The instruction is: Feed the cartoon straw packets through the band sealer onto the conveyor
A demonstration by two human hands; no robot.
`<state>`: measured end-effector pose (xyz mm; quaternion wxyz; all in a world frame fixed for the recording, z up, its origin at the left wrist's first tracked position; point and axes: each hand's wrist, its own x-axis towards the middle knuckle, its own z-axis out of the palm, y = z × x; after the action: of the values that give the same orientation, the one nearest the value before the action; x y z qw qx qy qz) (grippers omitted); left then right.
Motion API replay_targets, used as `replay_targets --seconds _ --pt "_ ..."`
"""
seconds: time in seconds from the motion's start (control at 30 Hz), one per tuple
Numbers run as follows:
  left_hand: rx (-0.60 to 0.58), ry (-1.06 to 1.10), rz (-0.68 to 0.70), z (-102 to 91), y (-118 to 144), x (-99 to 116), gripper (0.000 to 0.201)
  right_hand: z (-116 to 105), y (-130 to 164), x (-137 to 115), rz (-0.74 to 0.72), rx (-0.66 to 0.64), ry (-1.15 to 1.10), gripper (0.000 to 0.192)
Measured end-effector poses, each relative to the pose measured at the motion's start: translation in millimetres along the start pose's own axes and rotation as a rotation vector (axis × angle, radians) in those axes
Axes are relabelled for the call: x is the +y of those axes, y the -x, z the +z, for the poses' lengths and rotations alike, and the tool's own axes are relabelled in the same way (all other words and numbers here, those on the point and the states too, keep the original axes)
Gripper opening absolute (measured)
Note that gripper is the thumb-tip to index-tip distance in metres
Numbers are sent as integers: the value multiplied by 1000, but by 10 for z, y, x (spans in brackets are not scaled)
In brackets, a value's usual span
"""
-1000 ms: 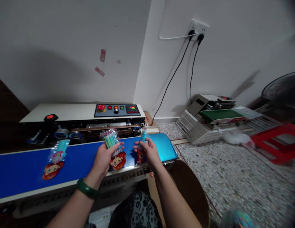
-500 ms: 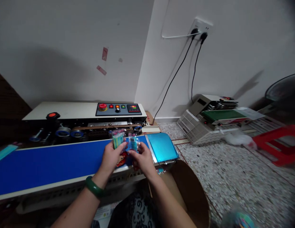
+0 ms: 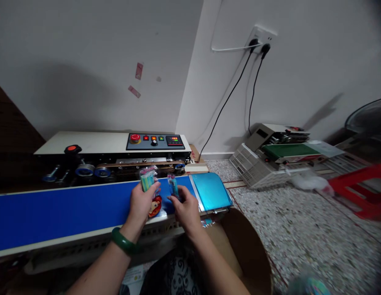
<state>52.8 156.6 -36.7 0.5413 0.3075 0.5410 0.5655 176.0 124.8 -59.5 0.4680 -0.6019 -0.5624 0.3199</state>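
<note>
My left hand (image 3: 143,201), with a green bangle (image 3: 124,241) at its wrist, is closed around a stack of small clear packets (image 3: 148,179) of green and blue sticks. To its right, my right hand (image 3: 187,206) pinches a single clear packet (image 3: 172,184) of blue sticks between thumb and fingers. Both hands hover over the blue conveyor belt (image 3: 76,213) of a bag-sealing machine (image 3: 89,143). Between them a red-haired cartoon picture (image 3: 155,206) shows at the belt's near side. What exactly the packets contain is too small to tell.
A shiny blue sheet (image 3: 211,190) covers the belt's right end. Below stands an open cardboard box (image 3: 248,246) with a packet (image 3: 207,222) near its edge. On the right, a second sealer with a green belt (image 3: 291,151) rests on a white crate (image 3: 255,168), near a red stool (image 3: 362,190).
My hands have drawn slightly apart, and the right one has brought its packet clear of the stack. A light-blue packet at the belt's far left has left the view.
</note>
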Motion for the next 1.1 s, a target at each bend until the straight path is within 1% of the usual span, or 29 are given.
replay_targets --seconds 0.03,0.1,0.13,0.2,0.3,0.43,0.57,0.67,0.8,0.9,0.93,0.97,1.1 --pt "2 17 4 8 7 1 32 8 15 -8 -11 20 78 24" --pt "-31 25 17 24 24 0 32 37 46 -33 -23 32 204 25" --pt "-50 15 23 29 34 -3 32 56 57 -45 -30 24 237 25" --pt "-74 -8 27 32 47 -11 32 93 68 -56 -44 -7 216 25" --pt "-88 -2 17 16 49 -23 34 125 51 -33 -21 -62 29 26" --pt "-98 4 20 -6 33 -24 33 100 23 12 71 -72 -246 33" --pt "-131 14 -10 -7 20 -26 30 33 20 -1 270 -166 -653 32" --pt "-134 36 -32 -3 21 -37 30 -9 23 -29 382 -190 -866 35" --pt "-137 19 -1 2 34 -53 28 -25 56 -101 442 -193 -990 42" --pt "-159 43 -16 -3 33 -59 30 -39 66 -138 400 -230 -981 48" --pt "-162 49 -21 -9 28 -58 31 -57 50 -127 384 -219 -958 48" --pt "-157 49 -25 -17 21 -56 31 -84 19 -99 374 -177 -921 46" --pt "-128 34 -49 -62 -12 -32 33 -280 -246 150 407 149 -701 33"
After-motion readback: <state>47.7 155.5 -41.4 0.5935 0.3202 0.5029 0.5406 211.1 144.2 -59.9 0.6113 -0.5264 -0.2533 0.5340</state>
